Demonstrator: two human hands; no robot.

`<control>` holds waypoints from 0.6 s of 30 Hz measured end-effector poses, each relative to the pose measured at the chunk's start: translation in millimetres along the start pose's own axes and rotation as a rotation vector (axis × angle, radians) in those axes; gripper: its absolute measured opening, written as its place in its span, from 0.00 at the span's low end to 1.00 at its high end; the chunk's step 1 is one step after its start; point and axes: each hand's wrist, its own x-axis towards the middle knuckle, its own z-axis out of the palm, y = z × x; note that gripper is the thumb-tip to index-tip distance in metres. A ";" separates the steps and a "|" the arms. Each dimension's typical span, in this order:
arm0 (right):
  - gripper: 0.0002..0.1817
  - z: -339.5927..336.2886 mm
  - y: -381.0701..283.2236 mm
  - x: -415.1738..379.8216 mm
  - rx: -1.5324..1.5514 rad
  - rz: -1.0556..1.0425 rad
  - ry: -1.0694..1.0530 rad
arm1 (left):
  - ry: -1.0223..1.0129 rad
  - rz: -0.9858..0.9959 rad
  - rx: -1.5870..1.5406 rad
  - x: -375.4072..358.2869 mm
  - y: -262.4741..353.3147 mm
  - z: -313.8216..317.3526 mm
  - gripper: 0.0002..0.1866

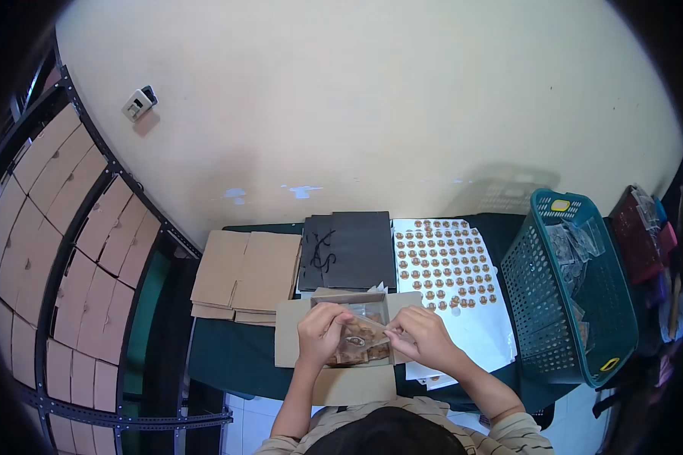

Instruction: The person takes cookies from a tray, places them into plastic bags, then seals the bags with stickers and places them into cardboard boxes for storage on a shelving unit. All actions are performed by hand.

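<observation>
Over an open cardboard box (354, 387), both hands pinch the top edge of a clear plastic pouch (362, 331) with brownish contents. At the pouch's left side is my left hand (322, 331), its fingers closed on the plastic. My right hand (423, 335) grips the opposite corner between thumb and fingers. The box has its flaps folded outward, and more clear packaging shows inside it. Most of the box's contents are hidden by the pouch and hands.
Flat cardboard pieces (243, 265) are stacked left of black sheets (357, 250) with black cord on top. Sheets of round brown stickers (444, 262) lie to the right. A green basket (520, 303) holds clear packets. Shelves of cardboard boxes (61, 288) stand at left.
</observation>
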 end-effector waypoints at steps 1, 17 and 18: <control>0.07 0.2 -0.2 -0.1 -0.001 0.000 -0.001 | 0.001 0.000 -0.001 0.4 -1.9 2.5 0.04; 0.14 61.2 7.0 -21.6 1.051 0.575 0.292 | -0.090 -0.274 -0.236 -45.3 -7.0 41.6 0.12; 0.16 57.5 6.4 -20.7 0.725 0.463 0.256 | -0.031 -0.304 -0.323 -41.9 -5.9 42.1 0.08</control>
